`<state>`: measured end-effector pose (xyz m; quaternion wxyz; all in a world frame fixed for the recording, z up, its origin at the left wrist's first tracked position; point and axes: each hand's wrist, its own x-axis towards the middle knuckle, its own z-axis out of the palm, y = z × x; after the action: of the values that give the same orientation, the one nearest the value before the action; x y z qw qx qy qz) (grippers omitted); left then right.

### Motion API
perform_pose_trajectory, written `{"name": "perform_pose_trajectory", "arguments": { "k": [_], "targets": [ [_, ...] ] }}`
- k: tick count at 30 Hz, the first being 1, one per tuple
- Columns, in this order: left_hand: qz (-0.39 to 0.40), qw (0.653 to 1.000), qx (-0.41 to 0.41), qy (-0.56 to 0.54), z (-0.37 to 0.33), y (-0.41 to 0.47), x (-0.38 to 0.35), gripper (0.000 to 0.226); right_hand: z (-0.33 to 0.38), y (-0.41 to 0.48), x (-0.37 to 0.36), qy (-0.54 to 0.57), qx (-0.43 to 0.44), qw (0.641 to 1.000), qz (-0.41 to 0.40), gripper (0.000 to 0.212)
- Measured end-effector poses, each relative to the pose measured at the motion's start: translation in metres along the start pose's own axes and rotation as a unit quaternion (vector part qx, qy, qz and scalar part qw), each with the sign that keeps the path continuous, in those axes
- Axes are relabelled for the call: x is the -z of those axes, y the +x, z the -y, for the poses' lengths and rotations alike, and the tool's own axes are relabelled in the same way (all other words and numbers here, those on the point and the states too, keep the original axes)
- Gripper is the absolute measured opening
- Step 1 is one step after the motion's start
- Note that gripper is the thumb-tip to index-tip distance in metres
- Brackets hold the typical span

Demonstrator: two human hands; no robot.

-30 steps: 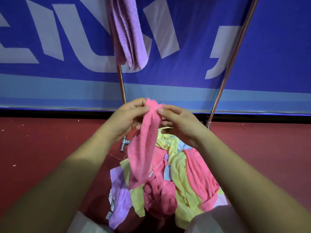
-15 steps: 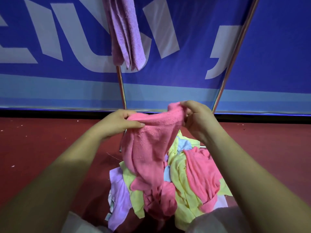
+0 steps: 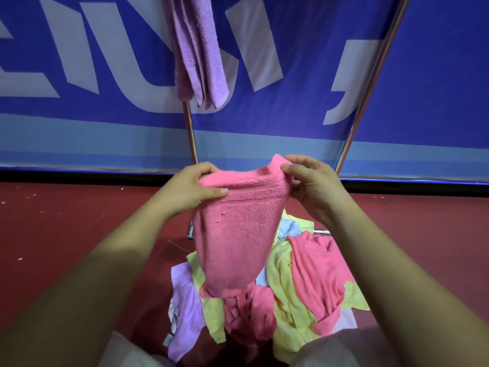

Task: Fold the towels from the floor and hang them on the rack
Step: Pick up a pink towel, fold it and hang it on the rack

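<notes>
Two hands (image 3: 190, 189) (image 3: 315, 192), pink towel (image 3: 238, 234), unreadable banner (image 3: 436, 75)

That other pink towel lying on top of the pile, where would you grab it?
Best guess: pinch its upper end from above. The pink towel on the pile lies on top of the yellow towels, and that end is bunched into raised folds with nothing over it; its lower end trails down among the other towels.

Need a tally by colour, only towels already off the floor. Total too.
Pink terry towel, held up: 1
Lilac folded towel, hanging on the metal rack: 1 (layered, counted as one)
Total: 2
The mixed pile of towels on the floor is too tangled to count.
</notes>
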<state>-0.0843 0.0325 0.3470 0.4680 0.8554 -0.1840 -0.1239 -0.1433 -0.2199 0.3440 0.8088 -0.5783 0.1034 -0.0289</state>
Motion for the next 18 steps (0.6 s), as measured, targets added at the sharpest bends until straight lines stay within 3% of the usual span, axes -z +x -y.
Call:
{"name": "perform_pose_trajectory", "arguments": {
  "k": [2,5,8,10,12,15,18],
  "targets": [
    [-0.005,1.0,0.017,0.007,0.0,0.0,-0.001,0.025,0.0,-0.002,-0.001,-0.041,0.004,0.999,0.025,0.013],
    [0.003,0.992,0.026,-0.126,-0.005,-0.002,-0.002,0.034,-0.005,-0.003,-0.003,-0.116,-0.003,0.993,0.027,0.004],
    [-0.002,0.966,-0.001,-0.257,-0.01,-0.003,-0.004,0.035,-0.007,0.0,-0.001,-0.126,0.014,0.992,-0.008,0.009],
    [-0.032,0.967,-0.032,-0.249,-0.01,-0.002,-0.003,0.026,-0.003,0.001,0.0,-0.09,0.02,0.996,-0.023,0.014],
    [-0.056,0.981,-0.059,-0.175,-0.01,0.0,-0.001,0.01,0.0,0.0,0.0,-0.074,0.027,0.997,-0.014,0.016],
    [-0.032,0.992,-0.056,-0.109,-0.008,0.001,-0.002,0.024,-0.002,-0.002,-0.002,-0.109,0.028,0.993,0.031,0.011],
    [-0.002,0.992,-0.064,-0.112,-0.013,-0.001,-0.009,0.019,-0.008,-0.005,-0.007,-0.194,0.025,0.978,0.071,0.032]
  ]
}}
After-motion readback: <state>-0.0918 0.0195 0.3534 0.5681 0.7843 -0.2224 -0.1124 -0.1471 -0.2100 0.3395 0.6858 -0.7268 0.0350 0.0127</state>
